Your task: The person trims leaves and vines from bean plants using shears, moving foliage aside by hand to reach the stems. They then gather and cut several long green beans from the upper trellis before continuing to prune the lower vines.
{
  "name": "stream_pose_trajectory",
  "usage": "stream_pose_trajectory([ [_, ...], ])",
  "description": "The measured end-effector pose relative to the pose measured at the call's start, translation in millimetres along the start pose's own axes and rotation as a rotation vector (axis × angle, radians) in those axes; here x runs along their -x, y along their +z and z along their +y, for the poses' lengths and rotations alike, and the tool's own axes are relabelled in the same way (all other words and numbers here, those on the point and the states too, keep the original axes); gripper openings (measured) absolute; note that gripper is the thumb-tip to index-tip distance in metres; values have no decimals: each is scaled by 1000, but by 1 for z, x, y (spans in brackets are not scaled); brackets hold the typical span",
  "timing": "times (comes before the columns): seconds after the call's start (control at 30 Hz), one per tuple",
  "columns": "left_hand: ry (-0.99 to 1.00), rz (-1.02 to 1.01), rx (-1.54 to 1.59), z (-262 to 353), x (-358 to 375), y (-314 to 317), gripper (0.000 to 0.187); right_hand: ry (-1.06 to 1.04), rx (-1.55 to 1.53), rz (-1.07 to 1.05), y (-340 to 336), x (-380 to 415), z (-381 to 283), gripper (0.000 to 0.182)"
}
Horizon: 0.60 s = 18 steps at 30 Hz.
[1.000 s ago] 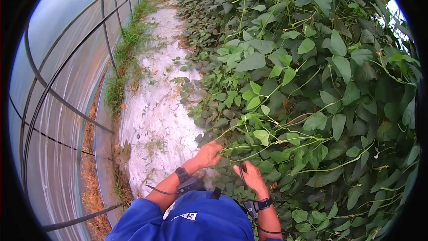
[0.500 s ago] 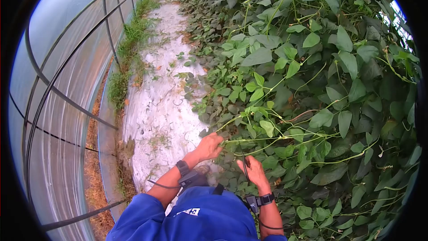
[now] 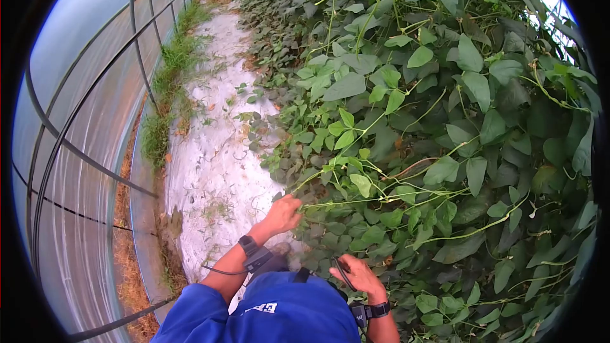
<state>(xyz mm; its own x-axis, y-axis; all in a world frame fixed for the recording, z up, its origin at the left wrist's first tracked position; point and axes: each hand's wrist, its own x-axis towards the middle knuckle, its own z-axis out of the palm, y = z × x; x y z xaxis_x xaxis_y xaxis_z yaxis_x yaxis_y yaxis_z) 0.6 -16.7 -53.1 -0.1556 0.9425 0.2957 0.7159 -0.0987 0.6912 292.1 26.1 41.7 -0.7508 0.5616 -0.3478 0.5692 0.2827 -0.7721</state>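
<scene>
My left hand (image 3: 283,215) is closed around the ends of thin green vine stems (image 3: 337,203), which stretch right into the leafy bean-like plants (image 3: 438,133). Lower and to the right, close to my waist, my right hand (image 3: 358,274) has its fingers curled at a thin, dark, curved object (image 3: 344,273). That object's kind cannot be made out. Leaves lie just beyond the right hand, and it is apart from the stems.
A pale ground sheet (image 3: 210,152) with bits of plant on it forms a path to the left. Grass (image 3: 162,108) grows along its edge. Beyond stand the curved pipes (image 3: 76,133) and clear film wall (image 3: 82,216) of a tunnel greenhouse. Both wrists wear strapped devices with cables.
My right hand has drawn down toward my waist, away from the stems, with the dark object. My left hand keeps hold of the stems. The view has shifted slightly.
</scene>
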Motion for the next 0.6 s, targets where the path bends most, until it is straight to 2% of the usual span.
stream_pose_trajectory([
  [0.07,-2,-1,19,-1,2,1,14,48,-90,64,3,-7,3,50],
  [0.13,12,2,-6,0,2,0,14,37,-54,120,-2,-22,-6,50],
  [0.2,0,-15,0,4,6,0,15,20,-77,261,-2,-43,-5,47],
  [0.33,1,-39,19,10,12,-2,15,-3,-123,306,-9,-66,-19,47],
  [0.37,-10,-47,5,11,13,-3,15,-77,-99,377,-3,-77,-5,45],
  [0.47,0,-39,-6,15,14,-5,16,5,-200,289,-7,-84,-9,45],
  [0.6,44,32,-48,11,18,-10,13,-6,-180,246,-3,-79,-19,46],
])
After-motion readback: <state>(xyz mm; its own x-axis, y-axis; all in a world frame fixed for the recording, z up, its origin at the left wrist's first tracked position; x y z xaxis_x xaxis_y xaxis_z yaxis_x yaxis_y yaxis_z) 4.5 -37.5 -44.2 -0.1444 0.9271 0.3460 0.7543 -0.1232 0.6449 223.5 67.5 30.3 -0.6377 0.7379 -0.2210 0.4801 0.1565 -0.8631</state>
